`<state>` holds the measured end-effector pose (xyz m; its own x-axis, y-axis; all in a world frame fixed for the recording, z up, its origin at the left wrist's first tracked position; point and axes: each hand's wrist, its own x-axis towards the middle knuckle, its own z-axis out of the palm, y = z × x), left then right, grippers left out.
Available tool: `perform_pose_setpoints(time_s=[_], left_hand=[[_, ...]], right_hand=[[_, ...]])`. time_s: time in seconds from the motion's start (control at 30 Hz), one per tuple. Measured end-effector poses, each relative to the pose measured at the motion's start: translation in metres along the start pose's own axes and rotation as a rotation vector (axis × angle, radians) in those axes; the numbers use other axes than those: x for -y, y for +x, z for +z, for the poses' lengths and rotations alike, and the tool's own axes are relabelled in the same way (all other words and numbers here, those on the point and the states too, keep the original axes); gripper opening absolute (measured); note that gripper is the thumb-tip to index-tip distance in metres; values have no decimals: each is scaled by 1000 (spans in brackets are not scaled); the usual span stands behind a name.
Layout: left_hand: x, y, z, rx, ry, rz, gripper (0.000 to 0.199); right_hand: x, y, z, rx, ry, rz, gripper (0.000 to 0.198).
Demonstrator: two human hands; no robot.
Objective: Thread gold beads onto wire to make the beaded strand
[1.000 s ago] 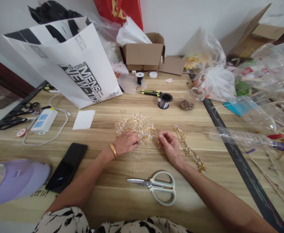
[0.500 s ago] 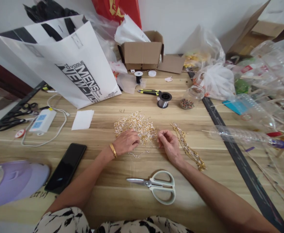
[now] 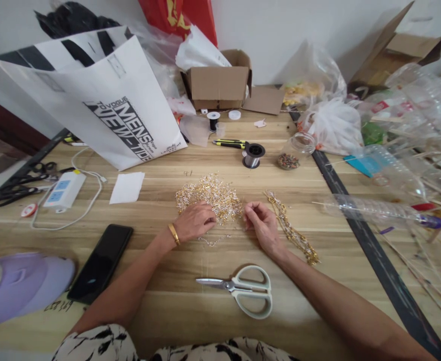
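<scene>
A loose heap of small gold and silver beads (image 3: 212, 193) lies on the wooden table. At its near left edge rests my left hand (image 3: 195, 220), fingers curled downward; whatever they hold is hidden. My right hand (image 3: 261, 220) is at the heap's right side, thumb and forefinger pinched together on something too small to make out. A short beaded strand (image 3: 213, 241) lies just below the heap, between the hands. Right of my right hand is a bundle of finished-looking gold and silver bead strands (image 3: 293, 230). Scissors with pale handles (image 3: 243, 288) lie nearer to me.
A wire spool (image 3: 254, 155), a yellow-black cutter (image 3: 230, 144) and a jar of beads (image 3: 295, 150) stand beyond the heap. At left are a phone (image 3: 100, 263), a power strip (image 3: 65, 190) and a large white bag (image 3: 130, 110). Plastic bottles (image 3: 389, 165) crowd the right.
The view has shifted very slightly. Both hands stay in nearly the same place and pose, and the beads and tools have not visibly moved.
</scene>
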<state>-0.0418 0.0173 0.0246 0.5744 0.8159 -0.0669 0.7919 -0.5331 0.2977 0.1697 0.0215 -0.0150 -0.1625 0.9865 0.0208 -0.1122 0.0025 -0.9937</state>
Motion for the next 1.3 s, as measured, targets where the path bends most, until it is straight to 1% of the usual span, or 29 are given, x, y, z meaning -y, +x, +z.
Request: perform_pose_setpoints(time_s=[0.13, 0.23, 0.33, 0.4, 0.57, 0.83, 1.0, 1.3], left_hand=[[0, 1, 3, -74, -20, -5, 19], [-1, 2, 7, -173, -52, 0, 16], [-5, 4, 12, -263, -85, 18, 15], [-10, 6, 14, -284, -106, 36, 16], [-18, 12, 13, -284, -132, 58, 17], [-15, 15, 7, -338, -119, 21, 13], [-16, 18, 6, -294, -104, -18, 11], [-18, 27, 9, -198, -23, 18, 19]], right_hand=[[1, 0, 0, -5, 2, -2, 24], [1, 1, 0, -4, 3, 0, 23], [2, 1, -1, -12, -1, -3, 23], [2, 0, -1, -16, -15, -19, 23], [2, -1, -2, -25, -75, -51, 24], [1, -1, -2, 2, -80, -72, 21], [1, -1, -3, -2, -80, -79, 22], [2, -1, -2, 3, -77, -93, 22]])
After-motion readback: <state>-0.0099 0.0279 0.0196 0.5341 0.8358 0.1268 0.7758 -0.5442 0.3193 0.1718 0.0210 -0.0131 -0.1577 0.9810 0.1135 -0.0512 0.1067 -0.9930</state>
